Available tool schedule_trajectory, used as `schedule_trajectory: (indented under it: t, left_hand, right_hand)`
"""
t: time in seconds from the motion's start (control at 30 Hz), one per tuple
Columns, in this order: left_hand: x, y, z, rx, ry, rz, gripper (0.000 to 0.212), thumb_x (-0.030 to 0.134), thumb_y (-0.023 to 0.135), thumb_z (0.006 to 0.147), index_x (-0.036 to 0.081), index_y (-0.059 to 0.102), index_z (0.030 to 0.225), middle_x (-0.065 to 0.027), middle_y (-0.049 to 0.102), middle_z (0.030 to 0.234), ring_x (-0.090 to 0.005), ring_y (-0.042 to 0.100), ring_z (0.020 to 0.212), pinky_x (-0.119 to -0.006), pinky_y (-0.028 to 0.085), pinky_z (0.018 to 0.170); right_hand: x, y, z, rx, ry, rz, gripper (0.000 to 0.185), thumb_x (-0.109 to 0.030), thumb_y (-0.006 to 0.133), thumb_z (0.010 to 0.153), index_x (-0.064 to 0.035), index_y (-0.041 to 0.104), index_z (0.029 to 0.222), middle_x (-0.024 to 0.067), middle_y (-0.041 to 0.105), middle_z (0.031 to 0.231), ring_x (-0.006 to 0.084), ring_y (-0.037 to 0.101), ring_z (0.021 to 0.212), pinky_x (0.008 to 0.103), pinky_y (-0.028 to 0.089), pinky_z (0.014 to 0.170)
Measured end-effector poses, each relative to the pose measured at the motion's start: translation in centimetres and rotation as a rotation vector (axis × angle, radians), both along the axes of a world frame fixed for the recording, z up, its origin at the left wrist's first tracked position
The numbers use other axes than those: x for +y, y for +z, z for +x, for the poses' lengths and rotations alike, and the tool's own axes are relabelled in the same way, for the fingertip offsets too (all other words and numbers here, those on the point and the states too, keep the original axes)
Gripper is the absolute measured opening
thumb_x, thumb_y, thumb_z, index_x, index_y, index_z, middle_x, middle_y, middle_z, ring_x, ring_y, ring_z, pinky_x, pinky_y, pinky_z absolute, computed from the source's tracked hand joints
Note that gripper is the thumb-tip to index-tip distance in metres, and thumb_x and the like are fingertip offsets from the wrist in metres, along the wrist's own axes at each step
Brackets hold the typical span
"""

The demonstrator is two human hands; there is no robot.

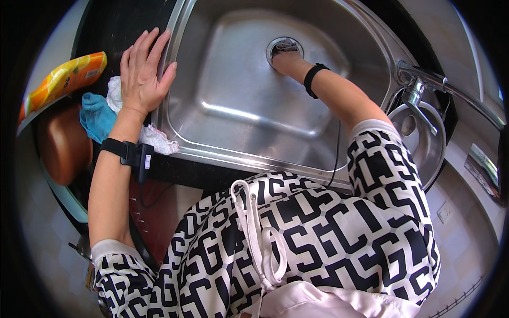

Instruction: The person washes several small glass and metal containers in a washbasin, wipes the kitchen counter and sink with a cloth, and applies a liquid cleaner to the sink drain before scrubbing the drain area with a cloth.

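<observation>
My left hand [144, 75] lies flat on the black counter at the left rim of the stainless steel sink [238, 79], palm down with its fingers spread. Around its wrist lie a blue cloth [96, 115] and a white cloth [157, 140]. My right hand [287, 59] reaches down into the sink's round drain opening [301, 44]. A dark, wrinkled cloth-like thing [287, 44] shows in the opening at that hand. The fingers are hidden in the drain, so their grip does not show.
A chrome faucet [415, 89] stands at the sink's right, above a small round steel basin [433, 147]. At the left are an orange and yellow bottle [65, 81] and a brown rounded object [65, 145]. A thin black cable [338, 147] hangs over the sink's near edge.
</observation>
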State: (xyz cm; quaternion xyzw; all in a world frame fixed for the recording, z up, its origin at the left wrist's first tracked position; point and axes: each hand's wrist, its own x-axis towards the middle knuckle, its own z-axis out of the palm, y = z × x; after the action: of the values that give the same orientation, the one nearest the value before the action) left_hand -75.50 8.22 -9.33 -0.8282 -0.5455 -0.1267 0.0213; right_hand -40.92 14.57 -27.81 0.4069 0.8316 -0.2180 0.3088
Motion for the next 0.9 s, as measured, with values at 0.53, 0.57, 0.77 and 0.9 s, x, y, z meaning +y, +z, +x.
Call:
schedule_trajectory:
  t: [0.53, 0.57, 0.77, 0.9]
  left_hand:
    - [0.0, -0.5, -0.2, -0.018, 0.01, -0.004, 0.063, 0.031, 0.062, 0.082, 0.024, 0.043, 0.142, -0.0045, 0.042, 0.143, -0.0241, 0.037, 0.134, -0.044, 0.025, 0.111]
    - [0.0, -0.5, -0.3, -0.004, 0.011, 0.006, 0.063, 0.031, 0.062, 0.083, 0.022, 0.043, 0.143, -0.005, 0.042, 0.143, -0.0248, 0.037, 0.134, -0.044, 0.025, 0.111]
    - [0.0, -0.5, -0.4, 0.026, 0.003, 0.01, 0.063, 0.029, 0.06, 0.084, 0.019, 0.041, 0.144, -0.0058, 0.042, 0.145, -0.0257, 0.037, 0.135, -0.042, 0.026, 0.11]
    - [0.2, -0.6, -0.3, 0.011, -0.004, 0.014, 0.064, 0.029, 0.06, 0.084, 0.02, 0.041, 0.144, -0.0057, 0.042, 0.145, -0.0257, 0.037, 0.135, -0.042, 0.026, 0.11]
  right_hand:
    - [0.8, -0.3, -1.1, -0.008, 0.072, 0.021, 0.026, -0.006, 0.053, 0.08, 0.0002, 0.071, 0.097, 0.021, 0.066, 0.108, 0.0356, 0.065, 0.1, 0.0406, 0.052, 0.084]
    - [0.6, 0.3, -0.6, 0.021, 0.197, 0.072, 0.024, -0.003, 0.053, 0.077, 0.0016, 0.072, 0.093, 0.0218, 0.067, 0.104, 0.0358, 0.066, 0.096, 0.0404, 0.053, 0.082]
    - [-8.9, -0.2, 2.9, 0.244, -0.056, 0.084, 0.015, -0.012, 0.06, 0.07, -0.0003, 0.069, 0.07, 0.0174, 0.067, 0.076, 0.0317, 0.067, 0.081, 0.0419, 0.053, 0.069]
    - [-10.9, 7.1, 5.9, 0.129, -0.642, -0.438, 0.029, -0.025, 0.059, 0.079, 0.0006, 0.071, 0.087, 0.0194, 0.069, 0.088, 0.0334, 0.066, 0.085, 0.0417, 0.052, 0.073]
